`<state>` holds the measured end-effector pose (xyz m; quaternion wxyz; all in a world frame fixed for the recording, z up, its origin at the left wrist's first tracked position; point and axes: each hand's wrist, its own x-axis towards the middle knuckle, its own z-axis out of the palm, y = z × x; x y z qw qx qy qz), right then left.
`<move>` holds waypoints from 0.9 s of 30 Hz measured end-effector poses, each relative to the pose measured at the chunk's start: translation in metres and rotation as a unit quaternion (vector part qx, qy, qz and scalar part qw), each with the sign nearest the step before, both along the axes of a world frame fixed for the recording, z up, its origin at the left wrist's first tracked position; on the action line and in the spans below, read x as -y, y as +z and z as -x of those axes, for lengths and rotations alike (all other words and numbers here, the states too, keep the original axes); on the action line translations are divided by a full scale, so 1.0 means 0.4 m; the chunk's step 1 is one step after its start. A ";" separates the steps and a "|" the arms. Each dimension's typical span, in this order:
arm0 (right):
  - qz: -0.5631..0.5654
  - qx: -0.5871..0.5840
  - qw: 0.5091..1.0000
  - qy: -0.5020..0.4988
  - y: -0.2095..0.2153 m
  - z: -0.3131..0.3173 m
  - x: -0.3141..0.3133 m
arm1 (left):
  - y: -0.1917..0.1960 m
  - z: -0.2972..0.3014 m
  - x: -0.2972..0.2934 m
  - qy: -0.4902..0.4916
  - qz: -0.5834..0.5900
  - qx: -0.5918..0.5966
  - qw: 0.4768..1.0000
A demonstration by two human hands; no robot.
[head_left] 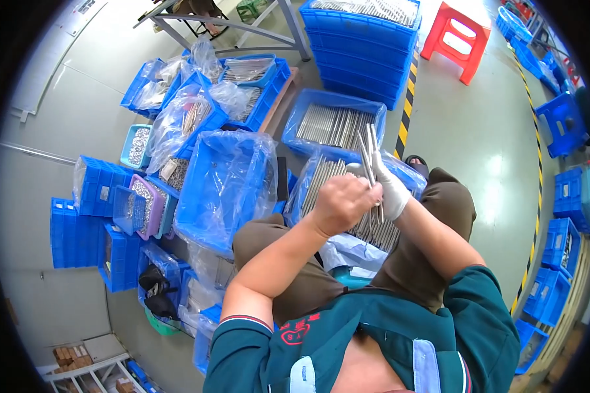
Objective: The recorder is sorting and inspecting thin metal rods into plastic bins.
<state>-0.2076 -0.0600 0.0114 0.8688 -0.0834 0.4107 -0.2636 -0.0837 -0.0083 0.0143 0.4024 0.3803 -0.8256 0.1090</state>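
Several slim metal rods (366, 156) stand up between my two hands, over the blue crate in front of my lap. My bare left hand (347, 202) is closed, its fingers curled at the lower part of the rods. My right hand (391, 190), in a white glove, wraps round the rods from the other side. Below the hands, a plastic-lined blue crate (296, 204) holds many similar rods (322, 175) lying side by side. Just beyond it, another lined blue crate (288, 134) contains a row of rods (328, 124).
To the left stands a large blue crate with a clear liner (206, 196). Past it are more blue crates and small baskets (136, 145) of metal parts. Stacked blue crates (360, 65) rise ahead, near a red stool (457, 40). Yellow-black floor tape (406, 108) runs alongside.
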 end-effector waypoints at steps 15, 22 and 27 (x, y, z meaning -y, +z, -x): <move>0.141 0.155 0.970 -0.124 -0.097 0.103 0.128 | -0.175 -0.025 0.003 0.025 -0.601 -0.720 0.345; 0.341 0.052 0.922 -0.176 0.031 -0.091 -0.057 | -0.073 0.005 0.055 -0.172 -0.458 -0.852 0.187; 0.460 -0.059 0.882 -0.081 0.005 -0.153 -0.077 | -0.132 -0.055 0.067 -0.257 -0.422 -0.843 0.212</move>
